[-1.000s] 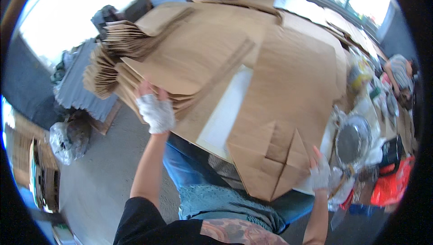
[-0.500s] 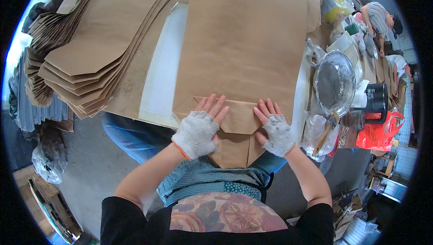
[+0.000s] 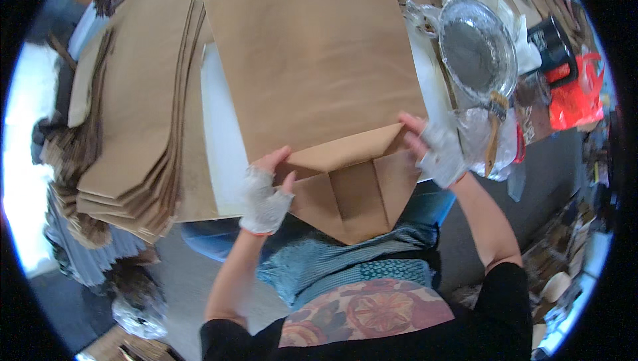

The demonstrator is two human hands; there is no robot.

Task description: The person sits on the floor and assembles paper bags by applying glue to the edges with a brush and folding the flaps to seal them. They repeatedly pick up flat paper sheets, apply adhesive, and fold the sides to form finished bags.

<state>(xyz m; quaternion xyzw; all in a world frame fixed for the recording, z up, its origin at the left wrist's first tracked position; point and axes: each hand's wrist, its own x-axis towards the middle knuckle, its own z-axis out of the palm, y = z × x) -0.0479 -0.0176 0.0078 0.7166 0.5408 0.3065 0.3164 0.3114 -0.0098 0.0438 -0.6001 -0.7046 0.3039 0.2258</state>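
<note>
A large brown paper bag (image 3: 319,49) lies lengthwise before me, its near end spread into a folded bottom with creased side panels. The far flap (image 3: 352,148) of that bottom is lifted, showing a pocket-like fold. My left hand (image 3: 264,195), in a whitish fingerless glove, has thumb and fingers on either side of the flap's left corner. At the right corner, my right hand (image 3: 435,148), gloved alike, has its fingers around the paper edge; they are slightly blurred. The near tip of the bag hangs over my lap.
A stack of brown paper bags (image 3: 139,115) lies to the left. On the right stand a plastic-lined basin (image 3: 475,52) of greyish paste, a brush (image 3: 494,135), a black mug (image 3: 551,49) and a red plastic bag (image 3: 575,98). A white board (image 3: 222,132) shows under the paper.
My hands have moved apart from the middle of the folded bottom to its two corners. The far flap, which lay flat toward me, is now raised. The whole view has turned.
</note>
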